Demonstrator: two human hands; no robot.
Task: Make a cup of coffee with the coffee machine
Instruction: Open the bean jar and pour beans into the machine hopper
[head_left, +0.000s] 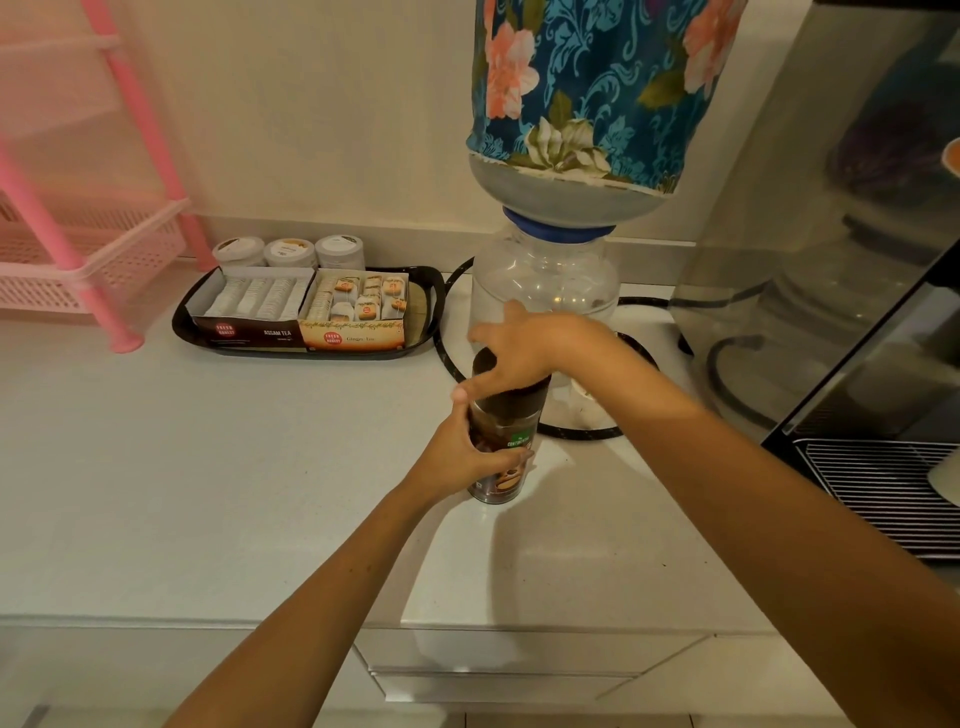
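Observation:
A tall glass coffee jar (511, 439) with a dark lid and a green-and-brown label stands on the white counter (260, 493), in the middle of the view. My left hand (462, 457) is wrapped around the jar's body. My right hand (524, 353) sits on top, fingers closed around the dark lid (488, 364). The coffee machine (852, 291) stands at the right edge, with its metal drip grille (883, 483) in front of it. A white cup (948, 480) shows partly on the grille at the frame's edge.
Behind the jar stands a water dispenser (545, 280) with a floral-covered bottle (592, 88). A black cable (447, 358) loops around its base. A black tray (179, 325) holds tea-bag boxes (306, 312) and three small tubs (288, 252). A pink rack (88, 244) stands at the left.

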